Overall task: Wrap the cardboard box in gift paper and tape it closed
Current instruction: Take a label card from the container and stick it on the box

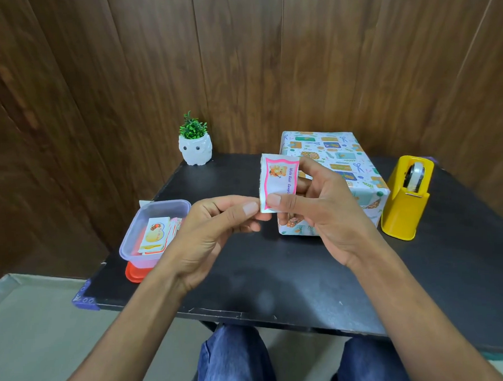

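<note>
Your right grip [318,210] pinches the label [278,177] while your left grip [214,224] nips its lower corner, apparently peeling it for the box [344,156] just beyond.

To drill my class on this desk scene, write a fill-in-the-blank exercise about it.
The left hand and right hand pinch a gift tag with a ____ border.
The tape dispenser beside the wrapped box is ____.
The white plant pot is shaped like an ____.
Missing words: pink, yellow, owl.
</note>
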